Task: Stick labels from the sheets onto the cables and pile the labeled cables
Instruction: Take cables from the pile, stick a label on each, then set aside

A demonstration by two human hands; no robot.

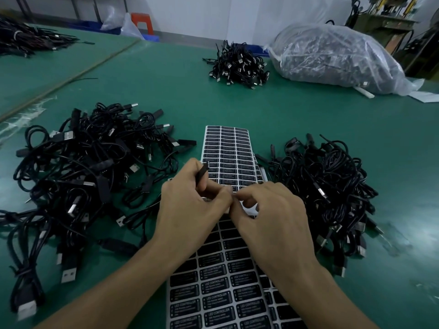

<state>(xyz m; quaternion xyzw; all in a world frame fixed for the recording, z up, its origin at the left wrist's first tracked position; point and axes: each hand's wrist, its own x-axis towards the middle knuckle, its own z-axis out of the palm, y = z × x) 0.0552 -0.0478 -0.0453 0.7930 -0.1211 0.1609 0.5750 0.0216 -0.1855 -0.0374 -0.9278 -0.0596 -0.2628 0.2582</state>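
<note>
**Label Application: Hand and Cable Position**

The left hand (190, 207) is at the centre of the frame. Its fingers curl round a black cable (204, 172) and hold it firmly. The connector end of the cable stands out above the forefinger, tilted toward the upper right. The rest of the cable is hidden inside the palm.

The right hand (273, 217) is just right of centre and touches the left hand. Its fingers are curled, and the thumb and forefinger tips close to a narrow pinch against the left thumb. The pinch point lies just below and to the right of the exposed connector end. Whether a label sits between the fingertips cannot be determined.

Both hands are above the label sheets:

- The upper label sheet (228, 148) runs from the hands toward the middle of the frame. It carries rows of black labels.
- The lower label sheet (213, 295) runs from the hands to the bottom edge. A bare white patch of backing shows under the right hand.

Cable stock on the green table (297, 115):

- A left cable pile (80, 167) fills the left of the frame, just beside the sheets.
- A right cable pile (327, 193) lies on the right, with its edge touching the upper sheet.
- A far cable pile (240, 65) lies at upper centre, well apart from the hands.
- A clear plastic bag (332, 55) of cables lies at the upper right, near the far pile.
</note>
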